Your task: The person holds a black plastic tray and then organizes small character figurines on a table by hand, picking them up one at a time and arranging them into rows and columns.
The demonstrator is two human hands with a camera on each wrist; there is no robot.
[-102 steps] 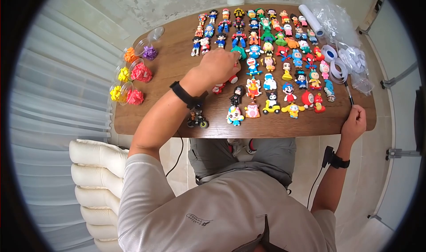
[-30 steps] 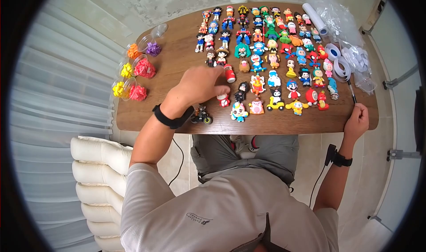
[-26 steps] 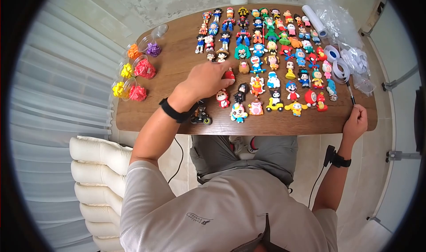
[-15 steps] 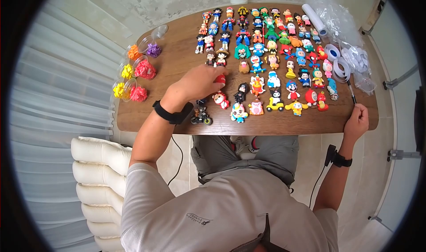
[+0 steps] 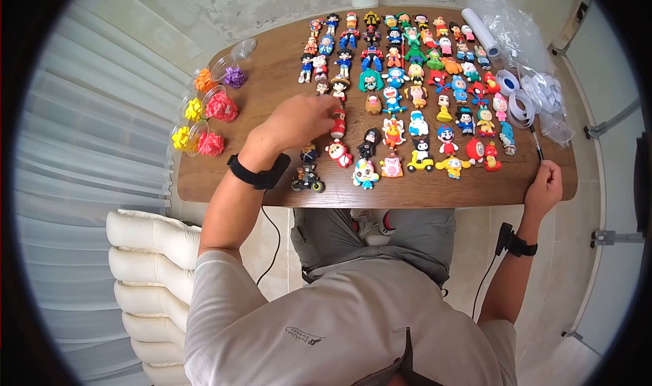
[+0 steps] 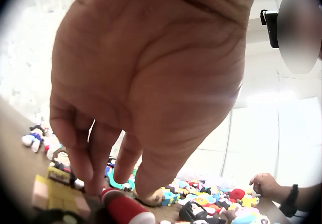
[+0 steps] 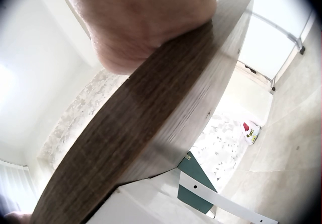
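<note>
My left hand [image 5: 299,123] hovers over the left part of the rows of toy figures, its fingers loosely bent. Right below its fingertips a small red toy can [image 5: 337,124] with a white end lies on its side, also seen in the left wrist view as a red can [image 6: 126,207]. Just nearer than the can is a red-and-white figure [image 5: 339,153]. A toy motorcycle with riders [image 5: 308,179] sits by the front edge. At the right edge of the table, my right hand [image 5: 543,184] is curled around the end of a thin dark pen [image 5: 537,145].
Many figures stand in columns across the wooden table [image 5: 265,80]. Clear cups with coloured paper flowers, such as a red bunch [image 5: 221,106], stand at the left. Tape rolls [image 5: 521,107], a white roll [image 5: 479,30] and crumpled plastic [image 5: 516,29] lie at the right.
My left hand has drawn back from the teal-haired figure, moved the red can leftward and let it go. The red-and-white figure has shifted slightly left. My right hand stays put.
</note>
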